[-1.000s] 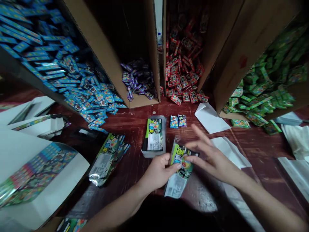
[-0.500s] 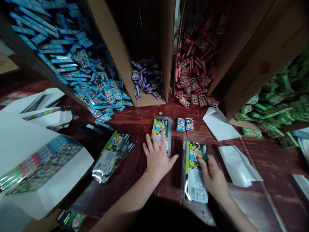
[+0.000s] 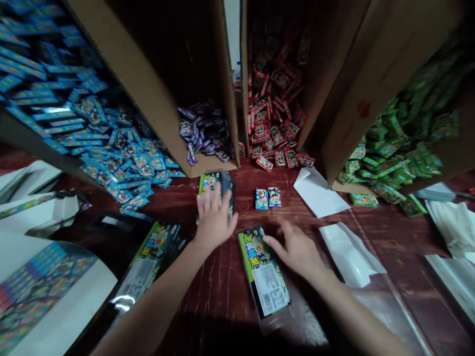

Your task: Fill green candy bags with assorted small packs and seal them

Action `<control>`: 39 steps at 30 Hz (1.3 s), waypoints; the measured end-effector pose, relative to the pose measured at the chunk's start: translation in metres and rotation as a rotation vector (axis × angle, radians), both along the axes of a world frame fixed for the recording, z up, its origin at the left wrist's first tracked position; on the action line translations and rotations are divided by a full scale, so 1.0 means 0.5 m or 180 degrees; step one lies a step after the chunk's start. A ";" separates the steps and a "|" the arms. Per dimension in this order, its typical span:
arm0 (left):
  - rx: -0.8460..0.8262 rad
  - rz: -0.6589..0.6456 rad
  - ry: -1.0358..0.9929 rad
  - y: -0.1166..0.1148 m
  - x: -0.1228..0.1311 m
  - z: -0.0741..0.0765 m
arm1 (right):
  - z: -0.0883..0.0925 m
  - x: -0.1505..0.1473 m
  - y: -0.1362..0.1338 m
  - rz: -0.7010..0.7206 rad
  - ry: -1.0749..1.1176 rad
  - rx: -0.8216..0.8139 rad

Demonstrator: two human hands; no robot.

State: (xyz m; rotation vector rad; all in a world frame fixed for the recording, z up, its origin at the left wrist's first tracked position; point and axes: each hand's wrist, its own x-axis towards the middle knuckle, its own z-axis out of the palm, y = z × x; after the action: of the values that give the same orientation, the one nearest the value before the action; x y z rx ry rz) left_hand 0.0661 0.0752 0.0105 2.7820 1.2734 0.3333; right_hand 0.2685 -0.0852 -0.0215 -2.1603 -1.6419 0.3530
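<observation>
My left hand [image 3: 215, 217], fingers spread, lies over a stack of flat printed packets [image 3: 207, 182] with green and black print, and hides much of it. Closer to me, another printed packet [image 3: 264, 272] in clear film rests on the table, a white label on its lower half. Beside its upper right corner is my right hand [image 3: 299, 249], thumb and fingers apart, holding nothing. Whether the thumb touches the packet I cannot tell. Two small candy packs, one blue [image 3: 261, 199] and one purple [image 3: 274, 197], lie side by side beyond it.
Cardboard boxes [image 3: 237, 123] along the back hold heaps of blue [image 3: 126, 158], purple [image 3: 206, 131], red [image 3: 274, 133] and green packs [image 3: 389, 148]. More printed packets [image 3: 143, 264] lie at left, near a white printed carton [image 3: 96, 291]. White paper pieces [image 3: 351, 252] lie at right.
My right hand has let go of the near packet, which now lies tilted on the table. My left hand remains over the stack. The whole view has shifted.
</observation>
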 end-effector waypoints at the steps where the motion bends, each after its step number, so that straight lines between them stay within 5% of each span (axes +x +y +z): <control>1: 0.0001 -0.0801 0.0089 -0.029 -0.011 0.014 | 0.011 0.032 0.029 0.0057 -0.0151 0.0301; 4: -0.0515 -0.2922 0.0558 -0.116 -0.022 0.032 | 0.021 0.118 0.132 0.0693 -0.0546 0.0552; 7: -0.0876 -0.3535 0.0794 -0.157 0.012 0.020 | -0.002 0.147 0.224 0.1188 -0.0646 0.0005; 9: -0.0906 -0.3296 0.0810 -0.159 0.039 0.006 | -0.024 0.138 0.247 0.1271 -0.0632 -0.0174; 11: -0.0828 -0.2628 0.0782 -0.155 0.048 -0.006 | -0.041 0.123 0.228 0.1238 -0.0619 -0.0227; 15: -0.0750 -0.1212 0.0676 -0.162 -0.001 -0.028 | -0.057 0.104 0.104 0.1300 -0.0662 -0.0199; 20: -0.0805 -0.0748 0.0284 -0.181 -0.069 -0.058 | -0.078 0.073 -0.031 0.1027 -0.0846 0.0082; 24: -0.0805 -0.0663 0.0126 -0.184 -0.077 -0.071 | -0.082 0.038 -0.077 0.0991 -0.0736 0.0435; 32: -0.1187 -0.1240 0.0013 -0.176 -0.076 -0.078 | -0.051 0.029 -0.101 0.1973 -0.0167 0.0196; 39: -0.1155 -0.1243 0.0104 -0.173 -0.074 -0.087 | -0.034 0.078 -0.128 0.1768 0.0261 -0.0159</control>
State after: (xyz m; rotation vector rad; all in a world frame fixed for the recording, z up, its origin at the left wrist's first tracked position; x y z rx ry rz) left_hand 0.0291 -0.0110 -0.0328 2.6380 0.6811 0.0268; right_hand 0.3073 -0.1493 -0.0387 -1.6585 -2.1823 0.6338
